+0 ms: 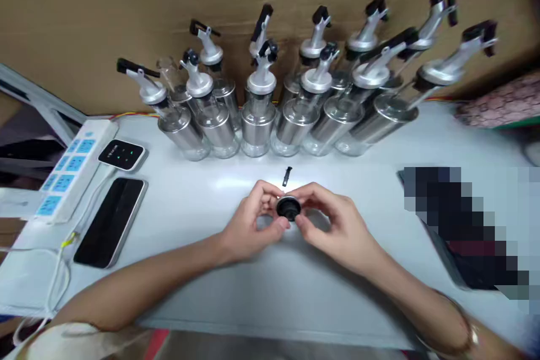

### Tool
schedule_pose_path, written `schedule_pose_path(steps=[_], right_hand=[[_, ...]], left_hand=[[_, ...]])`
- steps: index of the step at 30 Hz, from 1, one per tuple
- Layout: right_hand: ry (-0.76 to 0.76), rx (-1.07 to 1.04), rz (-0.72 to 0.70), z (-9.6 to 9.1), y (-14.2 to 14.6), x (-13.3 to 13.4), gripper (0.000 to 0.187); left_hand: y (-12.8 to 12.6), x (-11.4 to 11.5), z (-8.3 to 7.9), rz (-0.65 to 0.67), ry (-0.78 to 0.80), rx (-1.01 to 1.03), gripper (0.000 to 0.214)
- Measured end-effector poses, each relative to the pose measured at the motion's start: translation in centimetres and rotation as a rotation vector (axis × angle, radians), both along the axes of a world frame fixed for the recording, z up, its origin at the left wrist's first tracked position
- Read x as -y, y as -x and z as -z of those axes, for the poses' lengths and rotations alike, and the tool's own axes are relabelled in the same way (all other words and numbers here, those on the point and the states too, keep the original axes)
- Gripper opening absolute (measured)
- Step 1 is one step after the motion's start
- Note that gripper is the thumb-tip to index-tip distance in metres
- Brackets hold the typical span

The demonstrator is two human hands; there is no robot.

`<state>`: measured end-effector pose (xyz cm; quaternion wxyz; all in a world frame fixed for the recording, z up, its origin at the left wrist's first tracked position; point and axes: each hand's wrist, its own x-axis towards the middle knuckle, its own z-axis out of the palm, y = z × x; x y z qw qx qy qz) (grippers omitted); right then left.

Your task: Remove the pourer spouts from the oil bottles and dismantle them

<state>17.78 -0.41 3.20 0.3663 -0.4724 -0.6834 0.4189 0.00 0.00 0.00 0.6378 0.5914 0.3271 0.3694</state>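
Note:
Between my fingertips is a bottle pourer top (289, 209), its round black underside facing me inside a silver rim. My left hand (258, 218) pinches it from the left, thumb at the lower edge. My right hand (333, 222) grips the right side with thumb and fingers. Just beyond my hands a small black lever piece (287, 176) lies on the white table (202, 287). Behind it stand several glass bottles (257, 129) with metal bands, fitted with silver pourers (261, 81) that have black levers. Whatever part of the held top faces away is hidden.
At left are a white power strip (80, 166), a small device with a dark screen (122, 154) and a phone (110, 222), with a white cable (57, 270) alongside. A dark, partly pixelated object (459, 236) lies at right. A cardboard wall (126, 11) closes off the back.

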Motion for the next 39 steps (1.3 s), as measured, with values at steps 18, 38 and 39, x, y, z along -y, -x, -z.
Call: schedule_pose_path(steps=[18, 38, 39], right_hand=[[-0.112, 0.088, -0.008, 0.42, 0.08, 0.27, 0.019], [-0.025, 0.018, -0.037, 0.56, 0.55, 0.70, 0.007], [-0.016, 0.012, -0.034, 0.59, 0.56, 0.77, 0.007]], left_hand=[[-0.40, -0.26, -0.17, -0.026, -0.001, -0.095, 0.025], [-0.15, 0.04, 0.53, -0.011, -0.093, -0.059, 0.028], [-0.16, 0.05, 0.52, -0.013, -0.097, -0.059, 0.028]])
